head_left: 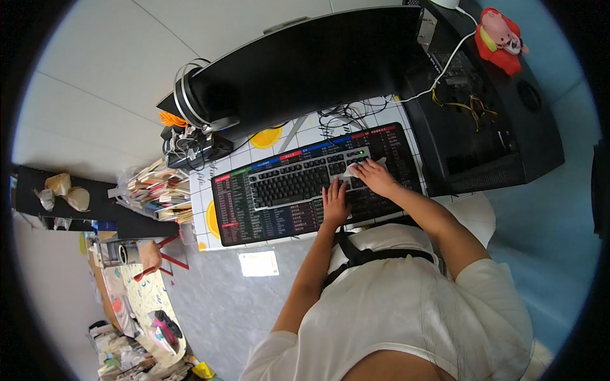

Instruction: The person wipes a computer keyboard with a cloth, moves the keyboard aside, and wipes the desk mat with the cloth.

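A grey-framed keyboard (305, 179) with black keys lies on a large dark desk mat (254, 219) printed with columns of small text. My left hand (335, 204) rests flat at the keyboard's lower right part, fingers stretched out, with nothing in it. Farther right, my right hand (376, 177) presses a crumpled white tissue (351, 169) against the keys near the number pad. Part of the tissue is hidden under the fingers. A green light glows at the keyboard's upper right corner.
Behind the keyboard stands a wide black monitor (305, 63), with headphones (187, 95) at its left end and tangled cables (346, 114) beneath. An open black computer case (483, 140) stands to the right, a red and pink toy (500, 41) on it. Papers (159, 187) pile up at left.
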Tool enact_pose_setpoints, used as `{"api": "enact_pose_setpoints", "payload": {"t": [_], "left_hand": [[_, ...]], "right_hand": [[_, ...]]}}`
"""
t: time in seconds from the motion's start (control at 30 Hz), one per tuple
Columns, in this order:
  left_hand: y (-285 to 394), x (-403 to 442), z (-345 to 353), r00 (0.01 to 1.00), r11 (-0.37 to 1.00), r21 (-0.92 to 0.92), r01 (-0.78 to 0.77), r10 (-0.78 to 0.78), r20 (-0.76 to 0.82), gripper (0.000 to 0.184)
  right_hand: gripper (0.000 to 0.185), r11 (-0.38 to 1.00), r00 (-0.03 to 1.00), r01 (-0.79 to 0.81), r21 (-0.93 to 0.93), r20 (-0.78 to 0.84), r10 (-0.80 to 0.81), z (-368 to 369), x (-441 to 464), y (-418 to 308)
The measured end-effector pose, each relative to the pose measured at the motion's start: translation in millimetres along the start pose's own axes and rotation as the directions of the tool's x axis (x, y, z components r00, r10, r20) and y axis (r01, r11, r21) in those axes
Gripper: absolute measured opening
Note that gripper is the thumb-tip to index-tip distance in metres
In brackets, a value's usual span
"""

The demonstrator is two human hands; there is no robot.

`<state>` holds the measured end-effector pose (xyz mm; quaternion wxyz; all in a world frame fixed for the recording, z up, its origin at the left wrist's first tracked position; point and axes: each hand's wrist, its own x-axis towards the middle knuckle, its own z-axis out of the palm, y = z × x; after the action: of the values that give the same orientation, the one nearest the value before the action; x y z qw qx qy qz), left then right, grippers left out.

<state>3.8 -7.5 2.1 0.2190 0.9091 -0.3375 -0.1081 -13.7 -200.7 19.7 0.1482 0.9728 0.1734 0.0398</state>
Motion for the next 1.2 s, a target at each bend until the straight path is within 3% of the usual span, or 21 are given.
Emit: {"api": "enact_pose_setpoints", "payload": {"t": [0.17, 0.23, 0.27, 0.37, 0.5, 0.57, 0.63, 0.67, 0.77, 0.8, 0.9, 1.07, 1.2], "left_hand": [[-2, 1, -3, 1.000, 1.000, 0.014, -0.020, 0.020, -0.007, 0.070], [-1, 0, -5, 1.000, 1.000, -0.009, -0.029, 0.029, 0.008, 0.070], [-1, 0, -5, 0.999, 0.999, -0.013, -0.044, 0.044, -0.013, 0.071], [-2, 2, -3, 1.000, 1.000, 0.008, -0.020, 0.020, 0.008, 0.072], [1, 1, -3, 1.000, 0.999, 0.037, -0.022, 0.021, 0.023, 0.073], [2, 1, -2, 1.000, 1.000, 0.004, -0.002, 0.002, 0.001, 0.072], [1, 0, 0, 1.000, 1.000, -0.003, -0.004, 0.004, -0.012, 0.072], [0, 0, 0, 1.000, 1.000, 0.007, 0.004, -0.004, 0.000, 0.072], [0, 2, 2, 1.000, 1.000, 0.004, 0.003, -0.003, 0.014, 0.072], [0, 3, 0, 1.000, 1.000, -0.005, 0.006, -0.006, 0.016, 0.071], [0, 1, -1, 1.000, 1.000, -0.024, 0.002, -0.002, 0.020, 0.070], [-4, 4, 5, 1.000, 1.000, 0.031, -0.004, 0.004, 0.015, 0.073], [-2, 2, 0, 1.000, 1.000, 0.011, -0.004, 0.004, 0.026, 0.073]], "right_hand": [[0.044, 0.995, 0.999, 0.054, 0.078, 0.002, -0.055, 0, 6, 6], [0.042, 0.975, 0.979, -0.108, 0.195, -0.150, 0.138, 4, -1, -1], [0.044, 0.953, 0.985, -0.164, 0.255, -0.014, 0.173, 5, -9, -6], [0.045, 0.948, 0.960, -0.281, 0.150, 0.022, 0.281, 13, -18, -25], [0.047, 0.906, 0.924, -0.355, 0.231, 0.237, 0.302, 2, -6, -27], [0.047, 0.891, 0.919, -0.369, 0.265, 0.247, 0.307, 6, -9, -27], [0.047, 0.945, 0.957, -0.256, 0.201, 0.194, 0.218, 4, -15, -24], [0.047, 0.918, 0.963, -0.249, 0.308, 0.180, 0.201, 3, -19, -22], [0.047, 0.890, 0.956, -0.286, 0.354, 0.167, 0.241, 10, -11, -22], [0.045, 0.863, 0.947, -0.303, 0.404, 0.029, 0.319, 12, -8, -25], [0.045, 0.773, 0.924, -0.360, 0.522, 0.086, 0.372, 11, -10, -32], [0.048, 0.828, 0.948, -0.314, 0.465, 0.110, 0.298, 2, -12, -23], [0.050, 0.761, 0.903, -0.406, 0.506, 0.097, 0.418, 4, -7, -32]]}}
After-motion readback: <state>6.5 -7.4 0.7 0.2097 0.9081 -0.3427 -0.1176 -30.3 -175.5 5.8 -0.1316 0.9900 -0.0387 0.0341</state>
